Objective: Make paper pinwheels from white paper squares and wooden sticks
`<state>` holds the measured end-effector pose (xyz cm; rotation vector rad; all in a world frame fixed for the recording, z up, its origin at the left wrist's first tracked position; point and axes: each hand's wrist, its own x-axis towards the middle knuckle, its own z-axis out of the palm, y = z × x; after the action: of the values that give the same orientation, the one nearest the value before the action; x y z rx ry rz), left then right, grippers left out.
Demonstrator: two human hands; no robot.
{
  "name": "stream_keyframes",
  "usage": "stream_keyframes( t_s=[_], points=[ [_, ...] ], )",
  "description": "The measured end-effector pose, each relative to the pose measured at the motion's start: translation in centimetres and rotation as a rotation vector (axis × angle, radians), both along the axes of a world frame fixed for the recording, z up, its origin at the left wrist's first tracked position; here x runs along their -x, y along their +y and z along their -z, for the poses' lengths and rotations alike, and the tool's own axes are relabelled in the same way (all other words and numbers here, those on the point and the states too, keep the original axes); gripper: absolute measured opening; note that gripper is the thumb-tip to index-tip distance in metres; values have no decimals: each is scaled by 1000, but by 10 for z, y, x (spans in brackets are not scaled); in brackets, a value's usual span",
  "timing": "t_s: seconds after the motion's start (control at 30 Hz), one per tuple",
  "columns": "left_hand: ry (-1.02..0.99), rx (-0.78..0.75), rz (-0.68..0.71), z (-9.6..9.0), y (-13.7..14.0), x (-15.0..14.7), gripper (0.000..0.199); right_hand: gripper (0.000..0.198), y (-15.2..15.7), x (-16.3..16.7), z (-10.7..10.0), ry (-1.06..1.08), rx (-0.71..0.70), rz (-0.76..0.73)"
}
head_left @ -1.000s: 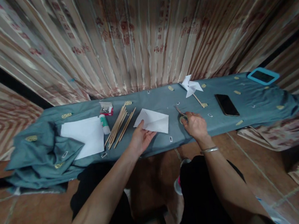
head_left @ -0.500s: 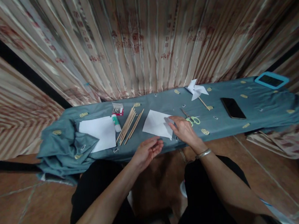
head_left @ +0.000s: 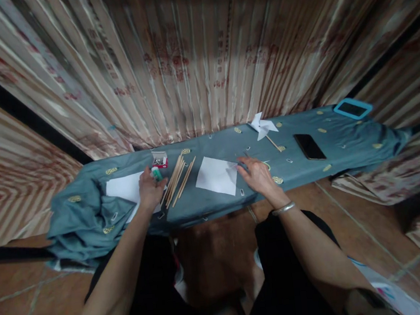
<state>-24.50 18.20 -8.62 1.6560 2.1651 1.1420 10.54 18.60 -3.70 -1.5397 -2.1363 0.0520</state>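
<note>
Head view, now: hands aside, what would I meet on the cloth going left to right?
White paper, green-and-white tube, wooden sticks, square white sheet, white pinwheel, dark phone, blue-framed device.

Dim, flat indoor light; source sitting out of view. White square sheet point(head_left: 216, 176) is reading brightest. Curtain point(head_left: 194, 75) is growing darker toward the top; deep shadow is filling the floor point(head_left: 212, 261) between the legs. Bracelet point(head_left: 284, 209) is glinting slightly. Wide lens is stretching the edges; fine detail is smearing softly.
</note>
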Motion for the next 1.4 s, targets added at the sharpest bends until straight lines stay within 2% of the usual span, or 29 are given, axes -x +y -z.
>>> stream_keyframes(
  t_s=[0.1, 0.23, 0.37, 0.43, 0.53, 0.6, 0.7, 0.73, 0.77, 0.83, 0.9, 0.97, 1.07, 1.23, 1.4],
  points=[
    [17, 41, -31, 10, 2, -3, 84, 33, -3, -8, -1, -14, 22, 21],
    [-14, 83, -74, 13, 6, -3, 88, 31, -9, -18, 0, -29, 69, 45],
    [-237, 99, -141, 12, 11, 7, 94, 30, -13, -26, 3, -37, 92, 69],
    [-386, 62, -183, 9, 11, 12, 87, 30, -14, -30, 4, -28, 91, 71],
    [-669, -68, -227, -1, 4, 11, 71, 32, -16, -31, 3, 33, 75, 57],
    [-739, -130, -212, -13, -6, 1, 58, 32, -18, -27, 2, 129, 79, 46],
    [-839, -123, -31, -35, -25, -33, 40, 28, -21, -11, 3, 440, 190, 5],
    [-890, -76, 54, -42, -31, -47, 38, 27, -22, -4, 3, 590, 260, -26],
    [-1034, 28, 184, -49, -37, -62, 41, 28, -24, 3, 2, 758, 340, -62],
    [-1235, 209, 356, -59, -47, -91, 40, 35, -28, 17, 0, 1060, 562, -154],
    [-1324, 360, 461, -65, -52, -114, 36, 36, -32, 28, -5, 1254, 765, -212],
    [-1374, 452, 528, -64, -53, -127, 34, 35, -35, 34, -9, 1386, 871, -243],
    [-1464, 503, 534, -55, -52, -134, 33, 28, -34, 35, -11, 1518, 922, -219],
    [-1535, 548, 466, -37, -53, -133, 31, 19, -30, 29, -7, 1624, 917, -126],
    [-1497, 508, 352, -37, -54, -140, 26, 22, -30, 29, -2, 1633, 941, -83]
  ],
)
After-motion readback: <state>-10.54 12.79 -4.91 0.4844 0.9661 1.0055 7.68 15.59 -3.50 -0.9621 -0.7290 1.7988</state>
